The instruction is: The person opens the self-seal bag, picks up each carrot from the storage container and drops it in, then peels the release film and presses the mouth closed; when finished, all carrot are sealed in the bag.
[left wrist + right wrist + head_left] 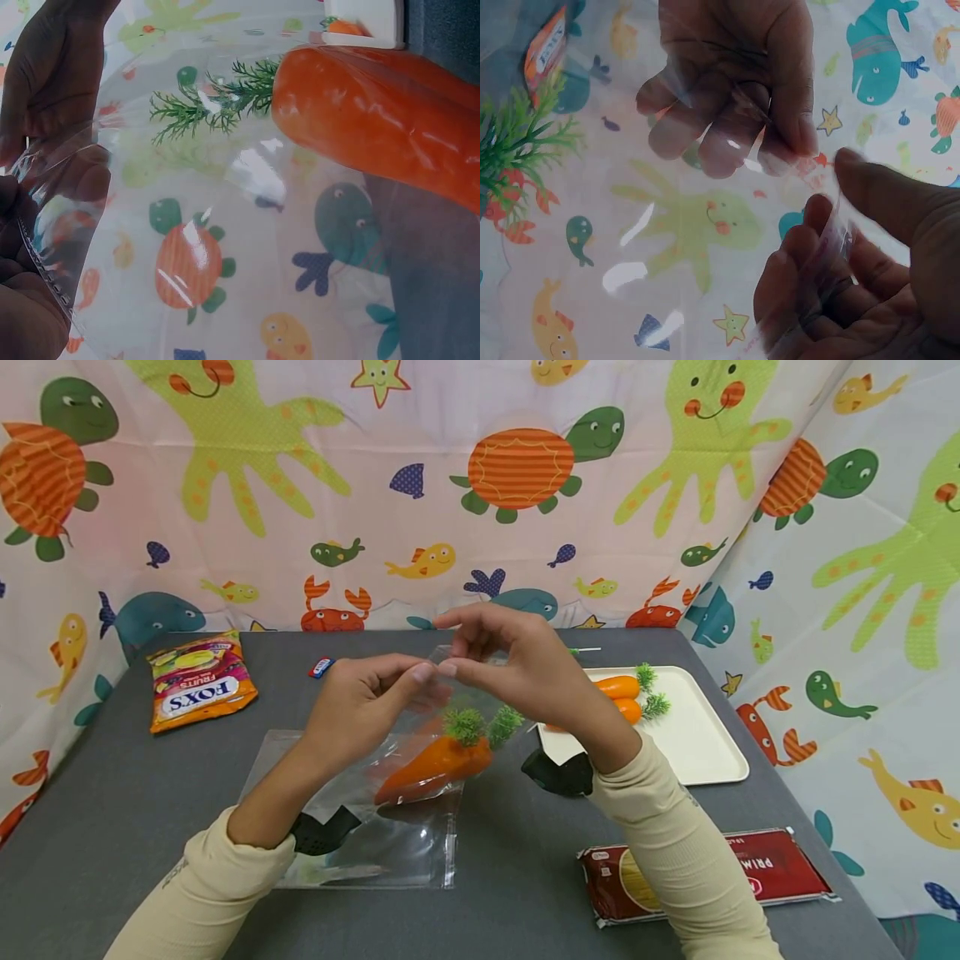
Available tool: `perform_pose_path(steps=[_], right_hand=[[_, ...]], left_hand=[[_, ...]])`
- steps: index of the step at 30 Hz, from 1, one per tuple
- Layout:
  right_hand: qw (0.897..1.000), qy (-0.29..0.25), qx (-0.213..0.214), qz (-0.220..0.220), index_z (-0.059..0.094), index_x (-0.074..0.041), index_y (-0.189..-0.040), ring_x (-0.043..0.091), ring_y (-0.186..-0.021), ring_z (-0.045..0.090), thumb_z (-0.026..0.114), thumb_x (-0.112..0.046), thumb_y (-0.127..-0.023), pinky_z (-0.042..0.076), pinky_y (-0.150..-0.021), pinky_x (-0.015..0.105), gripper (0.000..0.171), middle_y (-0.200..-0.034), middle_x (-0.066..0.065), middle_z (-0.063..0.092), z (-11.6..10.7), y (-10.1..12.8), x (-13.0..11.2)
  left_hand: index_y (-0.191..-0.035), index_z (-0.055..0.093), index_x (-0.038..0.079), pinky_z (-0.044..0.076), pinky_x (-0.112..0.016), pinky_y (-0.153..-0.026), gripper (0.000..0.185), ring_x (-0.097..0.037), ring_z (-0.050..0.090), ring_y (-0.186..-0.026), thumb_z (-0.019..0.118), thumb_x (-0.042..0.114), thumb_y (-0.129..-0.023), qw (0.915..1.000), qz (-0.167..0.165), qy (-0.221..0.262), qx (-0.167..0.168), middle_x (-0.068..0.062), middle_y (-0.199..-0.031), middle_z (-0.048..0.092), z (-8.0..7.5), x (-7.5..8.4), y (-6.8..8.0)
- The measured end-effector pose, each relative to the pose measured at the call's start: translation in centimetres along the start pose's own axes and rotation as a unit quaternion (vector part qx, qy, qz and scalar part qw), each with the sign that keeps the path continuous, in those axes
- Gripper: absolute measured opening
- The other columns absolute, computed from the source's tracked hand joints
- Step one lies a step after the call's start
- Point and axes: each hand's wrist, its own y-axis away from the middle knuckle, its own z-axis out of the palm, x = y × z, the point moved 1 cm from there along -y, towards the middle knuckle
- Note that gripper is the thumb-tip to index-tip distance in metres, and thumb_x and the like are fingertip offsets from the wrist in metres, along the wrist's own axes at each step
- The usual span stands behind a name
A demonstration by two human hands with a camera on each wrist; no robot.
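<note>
Bagged carrots point(360, 120) cropped, left wrist view

A bare left hand point(731, 82), thumb and fingers bent downward, holds the edge of a clear, glossy plastic bag point(660, 232); below, a bare right hand point(870, 300) holds its crinkled film near the left. Feathery green leaves point(525, 139) hang at the left edge, under an orange packet point(547, 51). White cloth printed with colourful sea creatures point(874, 56) lies behind.

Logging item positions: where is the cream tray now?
In the head view, the cream tray lies on the right side of the table, beyond the red packet and partly behind the right forearm, with carrots on it.
</note>
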Motion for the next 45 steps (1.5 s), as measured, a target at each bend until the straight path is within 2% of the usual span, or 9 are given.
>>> perform_pose_path(steps=[8,14,20,22,25,28,33,45], right_hand=[[0.999,0.041,0.005,0.032,0.074,-0.004,-0.094,0.01,-0.072,0.059,0.072,-0.004,-0.089,0.053,-0.066,0.03,0.005,-0.085,-0.002,0.067,-0.24,-0.1,-0.47],[0.998,0.049,0.008,0.038,0.075,-0.005,-0.091,0.01,-0.074,0.06,0.071,-0.005,-0.089,0.054,-0.068,0.03,0.004,-0.085,-0.002,0.067,-0.55,-0.05,-0.62],[0.997,0.078,-0.001,0.028,0.074,-0.004,-0.096,0.012,-0.074,0.055,0.065,-0.008,-0.095,0.049,-0.066,0.03,0.01,-0.087,-0.001,0.066,-0.55,0.01,-0.75],[0.997,0.065,-0.008,0.035,0.073,-0.003,-0.097,0.014,-0.076,0.057,0.061,-0.007,-0.097,0.05,-0.067,0.031,0.012,-0.088,0.002,0.066,-0.49,0.03,-0.67],[0.998,0.012,-0.017,0.06,0.071,-0.001,-0.098,0.018,-0.082,0.06,0.056,-0.005,-0.099,0.052,-0.074,0.032,0.016,-0.09,0.006,0.066,-0.43,0.03,-0.48],[0.996,-0.03,-0.019,0.078,0.071,0.0,-0.097,0.02,-0.078,0.058,0.056,-0.006,-0.099,0.051,-0.073,0.032,0.016,-0.089,0.008,0.065,-0.51,0.01,-0.42],[0.995,-0.044,-0.024,0.089,0.072,-0.004,-0.095,0.02,-0.068,0.049,0.061,-0.01,-0.097,0.044,-0.062,0.032,0.013,-0.085,0.007,0.063,-0.79,0.0,-0.36],[0.99,-0.093,-0.057,0.094,0.069,0.001,-0.097,0.022,-0.081,0.056,0.06,-0.003,-0.096,0.05,-0.075,0.034,0.01,-0.095,0.01,0.066,-0.73,-0.04,-0.08]], left_hand=[[-0.105,0.073,-0.002,0.058,-0.031,-0.07,0.016,-0.012,0.072,-0.079,0.062,0.006,-0.096,1.0,-0.006,-0.002,-0.003,-0.006,-0.087,0.074,0.13,0.24,0.04],[-0.105,0.072,-0.004,0.058,-0.031,-0.071,0.016,-0.013,0.072,-0.081,0.062,0.004,-0.096,0.9999,0.001,0.011,-0.007,-0.007,-0.088,0.074,0.27,0.33,0.01],[-0.105,0.072,-0.004,0.058,-0.031,-0.071,0.016,-0.013,0.072,-0.08,0.061,0.002,-0.096,0.9998,0.014,0.016,-0.005,-0.008,-0.089,0.074,0.31,0.35,-0.01],[-0.105,0.072,-0.005,0.058,-0.032,-0.071,0.016,-0.014,0.072,-0.08,0.061,0.002,-0.096,0.9997,0.016,0.02,-0.004,-0.008,-0.089,0.074,0.29,0.37,0.0],[-0.105,0.072,-0.004,0.058,-0.032,-0.071,0.016,-0.014,0.072,-0.081,0.061,0.002,-0.096,0.9996,0.016,0.022,-0.003,-0.008,-0.09,0.074,0.24,0.4,0.03],[-0.105,0.072,-0.003,0.058,-0.032,-0.071,0.015,-0.013,0.072,-0.082,0.061,0.003,-0.096,0.9997,0.014,0.019,-0.003,-0.007,-0.09,0.074,0.19,0.41,0.08],[-0.104,0.073,-0.002,0.058,-0.03,-0.072,0.015,-0.012,0.072,-0.081,0.062,0.004,-0.095,0.9999,0.013,0.007,-0.004,-0.005,-0.089,0.074,0.15,0.35,0.23],[-0.105,0.072,-0.002,0.058,-0.03,-0.071,0.015,-0.012,0.072,-0.081,0.062,0.004,-0.095,0.9999,0.011,0.005,-0.005,-0.005,-0.088,0.074,0.07,0.35,0.34]])
